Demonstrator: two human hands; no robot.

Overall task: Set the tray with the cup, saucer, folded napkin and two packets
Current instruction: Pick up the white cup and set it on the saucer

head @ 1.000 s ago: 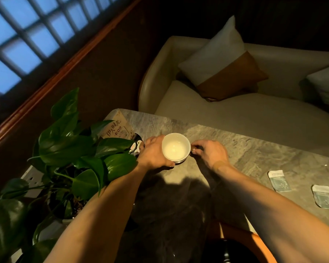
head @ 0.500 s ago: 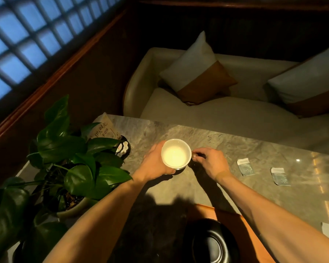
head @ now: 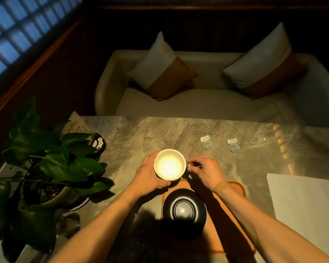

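From the head camera, looking down over the marble table (head: 144,137), both bare hands are on the white cup (head: 169,164). The left hand (head: 148,174) curls around the cup's left wall, fingers wrapped and thumb near the rim; the right hand (head: 204,172) pinches the small handle between thumb and fingertips. The cup sits at the far edge of the orange tray (head: 234,188) (whether it rests on the table or is lifted, I cannot tell). On the tray, just below the cup, lies the dark saucer (head: 184,210), bare. Two packets (head: 207,142) lie side by side on the table beyond the right hand, well apart from the tray. A white napkin (head: 304,202) lies flat at the right edge. A leafy potted plant (head: 51,164) stands at the left.
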